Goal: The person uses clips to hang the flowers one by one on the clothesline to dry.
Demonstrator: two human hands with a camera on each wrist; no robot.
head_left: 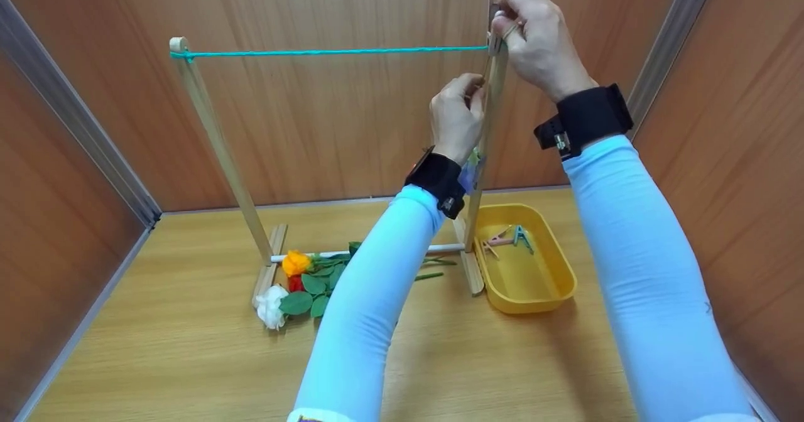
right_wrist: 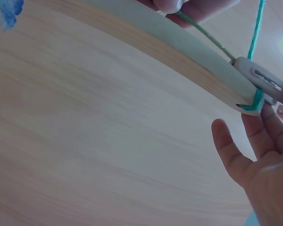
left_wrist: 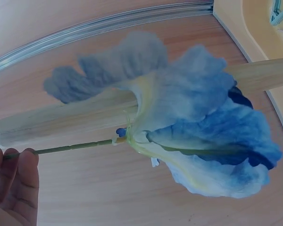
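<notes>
My left hand (head_left: 457, 117) pinches the thin green stem (left_wrist: 75, 147) of an artificial blue flower (left_wrist: 203, 127) beside the right wooden post. The blossom hangs head down, with wide blue and white petals. At the top of that post, my right hand (head_left: 543, 39) holds a pale clothespin (right_wrist: 254, 74) between thumb and fingers. In the right wrist view the stem's end reaches the clothespin's tip, next to the teal string (head_left: 339, 51) tied round the post. Whether the clothespin's tips have closed on the stem, I cannot tell.
A left wooden post (head_left: 223, 152) carries the string's other end. Orange, red and white artificial roses (head_left: 296, 263) lie on the table, partly behind my left sleeve. The yellow tray (head_left: 559, 265) at the right holds several clothespins (head_left: 500, 241). Wood-grain panels enclose the table.
</notes>
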